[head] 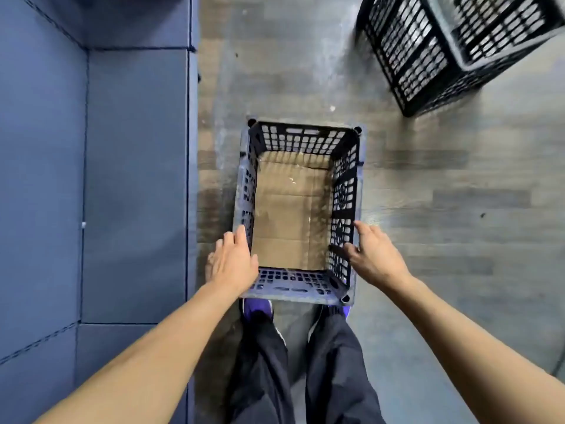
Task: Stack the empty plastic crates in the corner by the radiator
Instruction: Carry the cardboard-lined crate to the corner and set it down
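Observation:
A dark plastic crate [301,139] with perforated walls stands on the floor just in front of my feet, with a sheet of brown cardboard [290,209] lying flat in its bottom. My left hand [232,261] rests on the near left corner of its rim, fingers fairly straight. My right hand [371,252] is at the near right wall, fingers extended along the rim and thumb touching the inner side. A second black crate [428,56] stands on the floor at the top right, turned at an angle.
Blue padded mats [91,179] cover the floor and a raised block along the whole left side, right beside the crate. Grey wood-look flooring [443,194] stretches to the right. My legs and purple shoes [256,307] are directly behind the crate.

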`<state>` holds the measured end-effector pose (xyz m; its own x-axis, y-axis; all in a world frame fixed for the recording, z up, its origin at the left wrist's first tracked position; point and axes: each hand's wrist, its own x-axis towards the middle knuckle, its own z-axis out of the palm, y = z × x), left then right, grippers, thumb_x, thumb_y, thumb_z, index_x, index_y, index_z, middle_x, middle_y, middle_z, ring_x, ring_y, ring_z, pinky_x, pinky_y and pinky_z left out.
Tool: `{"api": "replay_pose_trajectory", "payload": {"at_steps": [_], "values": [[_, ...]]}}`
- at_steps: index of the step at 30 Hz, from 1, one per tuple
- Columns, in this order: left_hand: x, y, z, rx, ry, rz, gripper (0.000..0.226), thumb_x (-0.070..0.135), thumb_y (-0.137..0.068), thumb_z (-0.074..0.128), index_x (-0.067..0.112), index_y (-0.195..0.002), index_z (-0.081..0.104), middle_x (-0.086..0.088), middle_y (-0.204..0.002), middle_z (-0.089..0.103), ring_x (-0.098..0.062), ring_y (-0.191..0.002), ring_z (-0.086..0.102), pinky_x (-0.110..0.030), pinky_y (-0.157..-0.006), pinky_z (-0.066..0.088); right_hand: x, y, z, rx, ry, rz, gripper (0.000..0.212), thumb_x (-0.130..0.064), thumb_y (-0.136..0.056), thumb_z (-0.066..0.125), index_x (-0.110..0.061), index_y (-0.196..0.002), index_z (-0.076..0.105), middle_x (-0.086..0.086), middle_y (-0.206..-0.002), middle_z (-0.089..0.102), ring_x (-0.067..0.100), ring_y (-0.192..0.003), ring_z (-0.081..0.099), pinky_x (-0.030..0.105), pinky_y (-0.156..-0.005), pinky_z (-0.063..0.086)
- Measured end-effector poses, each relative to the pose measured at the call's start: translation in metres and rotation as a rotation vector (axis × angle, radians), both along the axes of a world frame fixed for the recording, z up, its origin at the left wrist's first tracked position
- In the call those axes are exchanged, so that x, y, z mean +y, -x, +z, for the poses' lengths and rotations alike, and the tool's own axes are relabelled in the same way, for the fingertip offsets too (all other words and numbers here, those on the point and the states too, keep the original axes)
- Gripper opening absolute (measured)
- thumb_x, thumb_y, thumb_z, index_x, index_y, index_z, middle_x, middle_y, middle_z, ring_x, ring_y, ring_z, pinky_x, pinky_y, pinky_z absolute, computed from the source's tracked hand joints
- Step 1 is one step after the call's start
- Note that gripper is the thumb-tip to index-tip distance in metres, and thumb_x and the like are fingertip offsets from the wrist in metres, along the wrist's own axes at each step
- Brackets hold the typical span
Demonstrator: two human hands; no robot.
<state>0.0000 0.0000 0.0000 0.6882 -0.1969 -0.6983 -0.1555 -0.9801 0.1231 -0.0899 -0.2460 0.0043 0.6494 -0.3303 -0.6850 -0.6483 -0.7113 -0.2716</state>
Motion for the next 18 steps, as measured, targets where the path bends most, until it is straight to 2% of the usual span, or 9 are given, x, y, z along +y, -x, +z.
{"api": "replay_pose_trajectory", "payload": {"at_steps": [4, 8, 12, 14, 16, 18], "values": [[-0.004, -0.016, -0.055, 0.006, -0.048, 0.017, 0.073, 0.032, -0.095, 0.052, 0.013, -0.152, 0.011, -0.016, -0.145, 0.033, -0.034, -0.128, 0.037, -0.049, -0.097, 0.042, -0.008, 0.001, -0.048, 0.04, -0.023, -0.132, 0.047, -0.027, -0.093, 0.05, -0.009, -0.136, 0.042, 0.022, -0.132, 0.05, 0.039, -0.122, 0.045, 0.043, -0.098, 0.039], [-0.016, -0.029, -0.11, 0.058, -0.055, 0.252, 0.083, 0.031, -0.093, 0.057, 0.012, -0.154, 0.005, -0.019, -0.153, 0.024, -0.038, -0.138, 0.028, -0.051, -0.107, 0.033, -0.01, 0.012, -0.101, 0.107, 0.012, -0.212, 0.052, -0.03, -0.092, 0.05, -0.004, -0.136, 0.039, 0.024, -0.133, 0.045, 0.041, -0.123, 0.042, 0.045, -0.097, 0.038], [-0.026, -0.045, -0.145, 0.029, -0.032, 0.437, 0.089, 0.026, -0.092, 0.059, 0.008, -0.154, -0.003, -0.021, -0.156, 0.023, -0.041, -0.14, 0.027, -0.049, -0.11, 0.029, -0.013, 0.006, -0.141, 0.112, 0.015, -0.271, 0.059, -0.027, -0.092, 0.053, 0.004, -0.137, 0.031, 0.029, -0.133, 0.045, 0.044, -0.122, 0.042, 0.045, -0.098, 0.037], [-0.027, -0.048, -0.156, -0.038, -0.004, 0.48, 0.077, 0.02, -0.091, 0.06, 0.004, -0.148, 0.012, -0.024, -0.148, 0.033, -0.043, -0.132, 0.037, -0.05, -0.104, 0.034, -0.015, -0.003, -0.156, 0.073, 0.0, -0.367, 0.055, -0.025, -0.09, 0.054, 0.005, -0.132, 0.033, 0.028, -0.129, 0.049, 0.044, -0.118, 0.048, 0.044, -0.094, 0.041], [-0.025, -0.051, -0.161, -0.115, 0.001, 0.478, 0.055, 0.015, -0.091, 0.06, 0.003, -0.133, 0.027, -0.024, -0.133, 0.047, -0.044, -0.118, 0.048, -0.05, -0.092, 0.04, -0.019, -0.012, -0.162, 0.054, 0.009, -0.453, 0.046, -0.022, -0.091, 0.052, 0.005, -0.124, 0.037, 0.026, -0.126, 0.052, 0.042, -0.113, 0.052, 0.04, -0.088, 0.042], [-0.021, -0.057, -0.162, -0.13, -0.014, 0.452, 0.044, 0.011, -0.092, 0.056, 0.002, -0.126, 0.031, -0.024, -0.117, 0.056, -0.042, -0.103, 0.054, -0.048, -0.08, 0.042, -0.025, -0.02, -0.159, 0.09, 0.025, -0.496, 0.039, -0.016, -0.091, 0.05, 0.004, -0.121, 0.037, 0.027, -0.12, 0.056, 0.042, -0.109, 0.055, 0.039, -0.082, 0.04]]}}
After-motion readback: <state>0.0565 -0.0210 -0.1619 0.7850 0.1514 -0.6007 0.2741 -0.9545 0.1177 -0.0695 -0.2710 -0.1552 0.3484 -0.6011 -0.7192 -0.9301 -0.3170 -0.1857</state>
